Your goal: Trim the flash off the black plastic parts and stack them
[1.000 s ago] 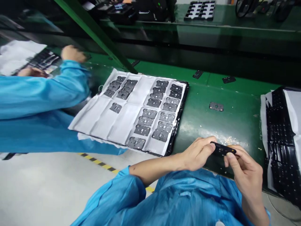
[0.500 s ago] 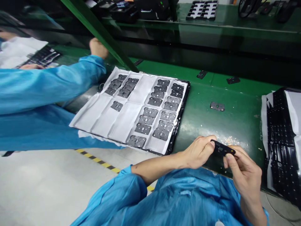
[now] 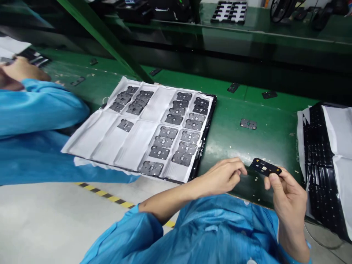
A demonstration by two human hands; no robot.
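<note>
My right hand [image 3: 288, 194] pinches one end of a thin black rectangular plate [image 3: 265, 167] between thumb and fingers. The plate has rounded corners, small cut-outs and yellowish spots at its ends, and is held tilted above the bench. Just left of its free end is my left hand [image 3: 227, 176], apart from the plate. Its fingers are curled and pressed together; whatever they may hold is too small to make out. Beyond both hands, a similar dark plate [image 3: 248, 124] lies flat on the green bench [image 3: 228, 135].
To the left, a white-lined tray [image 3: 132, 143] holds several dark plates in its compartments. Stacked black trays [image 3: 319, 161] stand at right. More plates [image 3: 269, 95] lie along the back. Pale crumbs dot the bench near my hands. A co-worker's blue sleeve [image 3: 35, 106] is at far left.
My left hand has come off the plate and moved slightly left. The plate has turned in my right hand, showing more of its face. The co-worker's arm has drawn back left.
</note>
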